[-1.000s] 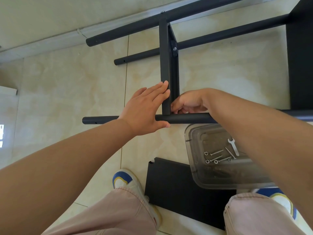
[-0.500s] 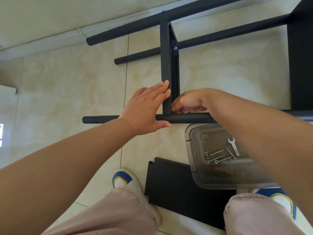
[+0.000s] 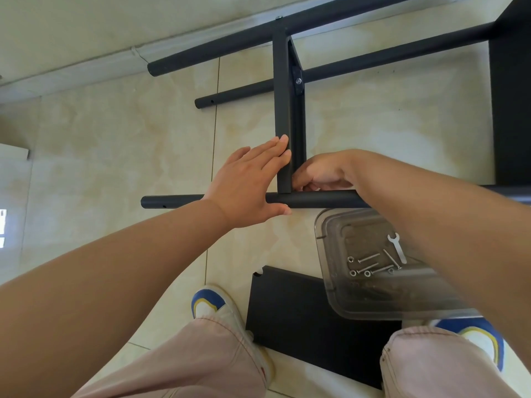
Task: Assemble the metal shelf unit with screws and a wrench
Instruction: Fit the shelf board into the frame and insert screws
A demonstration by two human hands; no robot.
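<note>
The shelf frame (image 3: 283,110) and its near tube (image 3: 316,200) are matt black metal. A loose panel (image 3: 287,308) has the same dull black finish. The box (image 3: 373,294) is clear glossy plastic; the wrench (image 3: 397,248) and screws (image 3: 370,265) inside are bright bare metal. The floor tiles (image 3: 115,145) are smooth, glazed beige.

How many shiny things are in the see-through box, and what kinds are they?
In the clear plastic box:
Long silver metal screws: 4
Flat silver metal wrench: 1
Total: 5
One tiny speck beside the screws is too small to tell, so it is not counted.
</note>
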